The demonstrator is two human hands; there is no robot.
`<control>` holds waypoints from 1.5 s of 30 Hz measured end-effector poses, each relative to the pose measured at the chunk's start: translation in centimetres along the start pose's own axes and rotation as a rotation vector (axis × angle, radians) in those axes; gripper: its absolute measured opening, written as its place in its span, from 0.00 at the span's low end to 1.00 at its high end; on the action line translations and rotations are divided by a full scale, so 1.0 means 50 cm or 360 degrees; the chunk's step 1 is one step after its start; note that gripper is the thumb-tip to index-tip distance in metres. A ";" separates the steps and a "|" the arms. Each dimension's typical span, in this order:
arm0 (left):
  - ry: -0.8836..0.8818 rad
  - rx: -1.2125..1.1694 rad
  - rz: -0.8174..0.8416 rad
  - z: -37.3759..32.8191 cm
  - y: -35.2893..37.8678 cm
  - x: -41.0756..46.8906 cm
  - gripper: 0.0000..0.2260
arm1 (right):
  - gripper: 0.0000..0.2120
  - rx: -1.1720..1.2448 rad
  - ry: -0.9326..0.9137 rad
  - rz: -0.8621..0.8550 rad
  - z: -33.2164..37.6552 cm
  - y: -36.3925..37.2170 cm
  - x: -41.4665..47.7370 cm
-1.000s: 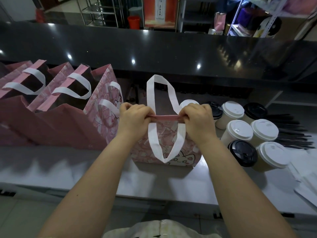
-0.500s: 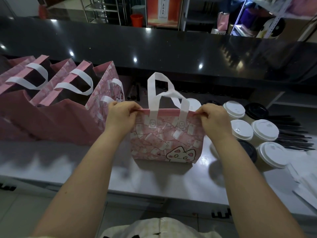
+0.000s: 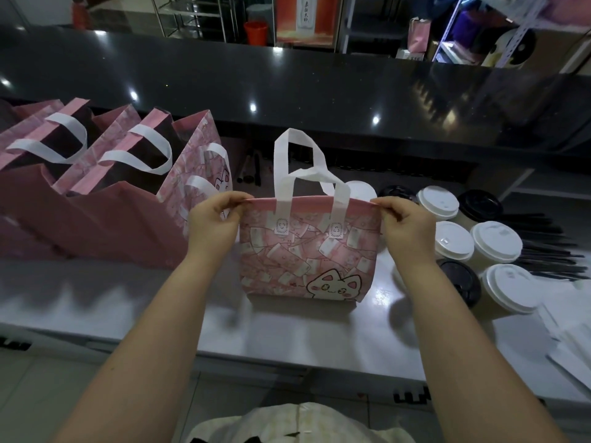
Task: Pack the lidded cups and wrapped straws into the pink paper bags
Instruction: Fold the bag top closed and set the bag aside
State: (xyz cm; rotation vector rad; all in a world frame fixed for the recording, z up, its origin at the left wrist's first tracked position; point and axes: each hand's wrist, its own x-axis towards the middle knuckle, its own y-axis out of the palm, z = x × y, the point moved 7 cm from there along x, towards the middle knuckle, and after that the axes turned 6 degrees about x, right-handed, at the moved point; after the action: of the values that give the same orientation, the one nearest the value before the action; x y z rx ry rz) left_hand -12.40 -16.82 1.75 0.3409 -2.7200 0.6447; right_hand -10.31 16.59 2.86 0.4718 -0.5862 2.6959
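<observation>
A pink bag (image 3: 307, 251) with 2 white handles (image 3: 283, 174) is stood upright on the white counter (image 3: 128, 298), its top rim pinched at each end by the left hand (image 3: 212, 225) and the right hand (image 3: 407, 228). Lidded cups (image 3: 454, 241) are grouped just to its right, with black straws (image 3: 550, 251) laid beyond them.

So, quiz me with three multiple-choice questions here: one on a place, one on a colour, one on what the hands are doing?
1. Where are the lidded cups, relative to the cat-print bag? A) left B) right C) inside it
2. The bag's handles are: A) white B) black C) green
3. The left hand and right hand: A) hang idle B) pinch the bag's top rim C) lift a cup
Answers: B, cups cluster beside the right hand; A, both loops are white; B, each hand pinches a rim corner.
</observation>
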 end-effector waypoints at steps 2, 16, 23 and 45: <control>-0.0112 -0.0272 0.0019 0.024 0.004 -0.026 0.20 | 0.19 0.0391 0.0197 0.0061 -0.028 0.013 -0.028; -0.0864 -0.0494 0.0104 0.183 0.060 -0.199 0.11 | 0.12 0.0956 0.0675 0.0129 -0.188 0.069 -0.204; -0.0966 -0.0382 0.0044 0.205 0.053 -0.237 0.08 | 0.13 0.0837 0.0781 0.0013 -0.220 0.059 -0.238; -0.1044 -0.0269 -0.0481 0.131 -0.013 -0.328 0.06 | 0.09 0.0983 0.0703 -0.0061 -0.171 0.088 -0.206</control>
State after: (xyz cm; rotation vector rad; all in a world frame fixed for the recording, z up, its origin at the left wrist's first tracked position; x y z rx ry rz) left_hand 1.20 -17.93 -9.48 1.0536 -3.1864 0.2358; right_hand -4.98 14.00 -9.94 0.0141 0.3812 2.7730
